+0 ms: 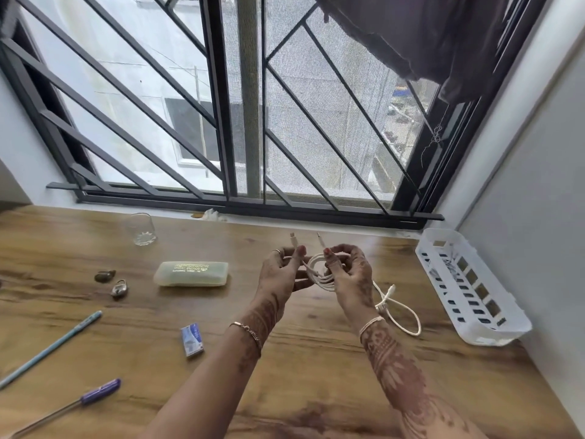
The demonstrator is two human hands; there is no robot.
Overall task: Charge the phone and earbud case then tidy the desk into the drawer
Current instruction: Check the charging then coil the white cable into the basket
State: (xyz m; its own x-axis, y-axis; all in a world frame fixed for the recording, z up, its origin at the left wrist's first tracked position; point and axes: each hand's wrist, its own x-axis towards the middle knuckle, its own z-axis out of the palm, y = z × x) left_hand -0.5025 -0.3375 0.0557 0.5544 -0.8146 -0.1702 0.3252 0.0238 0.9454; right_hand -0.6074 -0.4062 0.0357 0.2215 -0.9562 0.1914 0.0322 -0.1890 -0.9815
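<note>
**A:** Where is the cable; and what are the hands doing?

**B:** The white coiled charging cable is held up between both hands, over the middle of the brown wood-grain bench; the left hand pinches a strand near one plug, which sticks up past the thumb; the right hand has its fingers curled round the far side of the loops, with a second plug end standing just above them.

**A:** Anything close by?

**B:** A loose white cable loop lies on the bench just right of the right wrist; whether it joins the coil I cannot tell; beyond it, against the wall, sits a white slotted plastic basket.

**A:** And to the left?

**B:** A pale green translucent case lies near the left hand; a small blue-and-white box lies beside the left forearm; a clear drinking glass stands further back, by the window; a light blue pen and a purple pen lie well apart from the hands, at the left edge.
</note>
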